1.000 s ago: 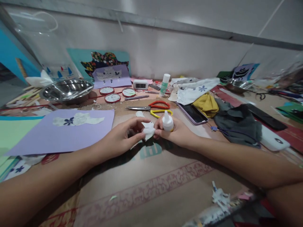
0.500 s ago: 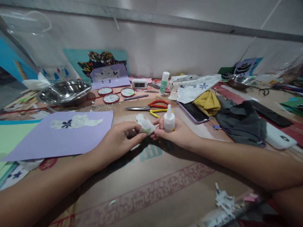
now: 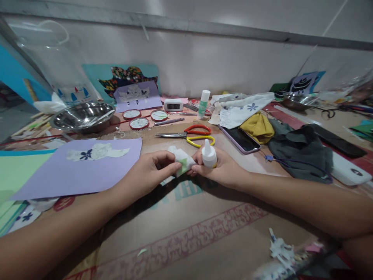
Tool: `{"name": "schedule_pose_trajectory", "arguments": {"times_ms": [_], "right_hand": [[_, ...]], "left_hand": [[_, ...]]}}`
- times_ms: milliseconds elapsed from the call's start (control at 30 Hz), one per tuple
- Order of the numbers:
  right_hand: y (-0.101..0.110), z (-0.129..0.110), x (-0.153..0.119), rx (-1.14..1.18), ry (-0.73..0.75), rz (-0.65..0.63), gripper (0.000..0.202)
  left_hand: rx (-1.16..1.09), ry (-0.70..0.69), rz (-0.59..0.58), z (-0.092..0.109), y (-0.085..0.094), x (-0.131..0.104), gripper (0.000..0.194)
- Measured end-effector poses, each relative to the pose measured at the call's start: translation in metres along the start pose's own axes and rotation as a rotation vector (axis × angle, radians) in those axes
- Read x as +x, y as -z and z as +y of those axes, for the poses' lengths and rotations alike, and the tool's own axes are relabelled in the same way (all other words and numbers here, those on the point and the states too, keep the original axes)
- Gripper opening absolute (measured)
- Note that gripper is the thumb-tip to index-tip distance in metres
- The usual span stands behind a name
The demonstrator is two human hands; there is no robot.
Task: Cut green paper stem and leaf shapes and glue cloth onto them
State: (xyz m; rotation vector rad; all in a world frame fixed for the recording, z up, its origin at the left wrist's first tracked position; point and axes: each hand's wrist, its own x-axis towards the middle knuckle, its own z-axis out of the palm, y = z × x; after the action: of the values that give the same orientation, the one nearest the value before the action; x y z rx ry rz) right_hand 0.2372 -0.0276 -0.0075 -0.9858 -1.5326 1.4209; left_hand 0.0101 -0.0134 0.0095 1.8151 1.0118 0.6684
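Note:
My left hand (image 3: pixel 159 165) pinches a small white cut-out piece with a pale green patch (image 3: pixel 182 165), paper or fabric, I cannot tell which. In my right hand (image 3: pixel 217 165) is a white glue bottle (image 3: pixel 209 155), nozzle upward, tucked against the palm. The right fingertips also pinch the edge of the white piece. Just beyond the hands lie scissors (image 3: pixel 186 134) with one red and one yellow handle. To the left, a purple sheet (image 3: pixel 87 175) carries a white floral cut-out (image 3: pixel 99 151).
A steel bowl (image 3: pixel 83 116), red-rimmed round dishes (image 3: pixel 139 123), a small clock (image 3: pixel 173 104) and a glue stick (image 3: pixel 204 104) stand at the back. A phone (image 3: pixel 240 139), yellow cloth (image 3: pixel 258 127) and grey cloth (image 3: pixel 294 151) lie right. Paper scraps (image 3: pixel 281 251) are near the front edge.
The white piece has been turned between my fingers, so more of its green patch shows. Both hands keep hold of it, and the glue bottle stays in my right hand.

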Motion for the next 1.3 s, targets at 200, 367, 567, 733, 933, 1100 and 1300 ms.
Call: {"name": "schedule_pose_trajectory", "arguments": {"times_ms": [200, 367, 567, 733, 933, 1100, 1300], "right_hand": [[-0.0006, -0.0015, 0.0013, 0.024, -0.018, 0.001, 0.038], [-0.0007, -0.0032, 0.0017, 0.042, -0.011, -0.021, 0.037], [-0.0002, -0.0042, 0.0002, -0.027, -0.030, -0.021, 0.034], [-0.0005, -0.0032, 0.0002, 0.006, -0.049, -0.024, 0.034], [-0.0003, -0.0026, 0.0002, 0.020, -0.056, -0.020, 0.037], [-0.0001, -0.0031, 0.0008, -0.004, -0.028, -0.023, 0.038], [-0.0005, -0.0052, 0.0000, -0.071, 0.004, -0.023, 0.034]], "left_hand": [[0.037, -0.017, 0.021, 0.0013, 0.0011, 0.0005, 0.023], [0.060, -0.072, -0.001, 0.0012, 0.0002, 0.0002, 0.017], [0.107, -0.108, 0.007, 0.0062, -0.0021, -0.0026, 0.022], [0.110, -0.122, 0.019, 0.0073, -0.0014, -0.0029, 0.022], [0.150, -0.117, 0.046, 0.0053, -0.0008, -0.0012, 0.021], [0.136, -0.105, 0.021, 0.0053, -0.0010, -0.0016, 0.016], [0.125, -0.097, 0.022, 0.0084, -0.0017, -0.0026, 0.021]]}}
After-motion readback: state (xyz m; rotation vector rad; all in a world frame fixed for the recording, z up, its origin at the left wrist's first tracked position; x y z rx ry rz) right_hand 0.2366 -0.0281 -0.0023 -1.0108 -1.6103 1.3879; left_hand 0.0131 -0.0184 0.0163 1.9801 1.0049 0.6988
